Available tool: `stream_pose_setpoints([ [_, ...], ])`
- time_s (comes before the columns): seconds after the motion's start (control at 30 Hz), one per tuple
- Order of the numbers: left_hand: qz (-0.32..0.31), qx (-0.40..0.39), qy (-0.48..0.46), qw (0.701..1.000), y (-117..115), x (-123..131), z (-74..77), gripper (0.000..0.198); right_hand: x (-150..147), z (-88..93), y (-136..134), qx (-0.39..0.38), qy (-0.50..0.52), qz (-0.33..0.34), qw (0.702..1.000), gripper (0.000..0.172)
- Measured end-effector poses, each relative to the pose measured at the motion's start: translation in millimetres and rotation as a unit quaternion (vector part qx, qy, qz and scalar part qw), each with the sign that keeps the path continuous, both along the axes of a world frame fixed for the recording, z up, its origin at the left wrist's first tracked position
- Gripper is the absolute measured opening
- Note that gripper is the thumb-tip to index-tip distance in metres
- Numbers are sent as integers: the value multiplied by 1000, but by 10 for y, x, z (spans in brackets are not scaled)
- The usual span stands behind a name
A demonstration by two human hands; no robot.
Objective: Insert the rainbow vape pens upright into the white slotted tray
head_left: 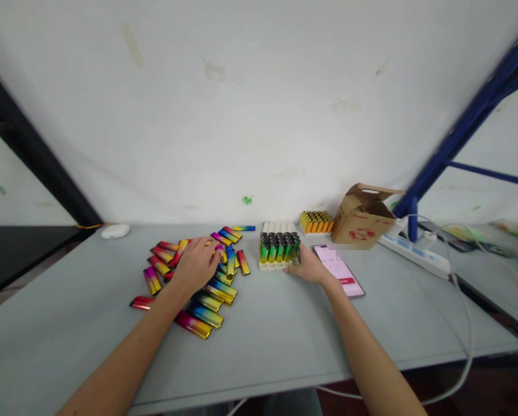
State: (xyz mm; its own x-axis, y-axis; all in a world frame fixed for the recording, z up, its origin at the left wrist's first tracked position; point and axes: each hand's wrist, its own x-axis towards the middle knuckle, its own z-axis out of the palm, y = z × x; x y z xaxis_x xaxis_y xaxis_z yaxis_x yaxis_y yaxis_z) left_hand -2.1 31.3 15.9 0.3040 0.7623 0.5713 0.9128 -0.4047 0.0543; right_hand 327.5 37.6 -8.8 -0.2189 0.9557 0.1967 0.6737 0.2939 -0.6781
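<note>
My left hand (198,260) is over a loose pile of shiny lighter-like pieces (209,315) coloured red, pink, blue and gold. Its fingers close around a pink-and-gold lighter (220,252) at the pile's right side; the grip is partly hidden. My right hand (306,266) grips the right end of a pale tray (269,266), its thumb at the front lower edge. Rows of green lighters (277,249) with black tops stand upright in this tray. The right end of the tray is partly covered by my fingers.
Behind the tray lies a white holed tray (279,226). Further right are a block of yellow-orange pieces (317,222), an open cardboard box (362,216), a phone (340,271) and a power strip (414,254) with cables. A white case (115,231) sits at the back left.
</note>
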Motion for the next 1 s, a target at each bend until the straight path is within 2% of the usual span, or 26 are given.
stream_pose_setpoints([
  [0.17, 1, -13, -8, 1000, -49, 44, 7, 31, -63, -3, -3, 24, -3, -7, 1000, 77],
  [0.4, 16, -27, 57, 998, -84, 31, 13, 32, -47, 34, -15, 24, -28, -5, 999, 78],
  [0.73, 17, -27, 15, 999, -2, -146, 48, 34, -32, 30, -15, 47, -61, -7, 997, 72],
  [0.83, -1, -61, -1, 998, 30, -258, 86, 38, -25, 21, -9, 53, -68, 0, 996, 72],
  [0.93, -46, -120, -34, 991, 78, -400, 100, 43, -20, 12, -2, 61, -68, 6, 996, 72],
  [1.0, -49, -137, -55, 988, 114, -489, 96, 42, -19, 7, 2, 64, -72, 6, 995, 73],
])
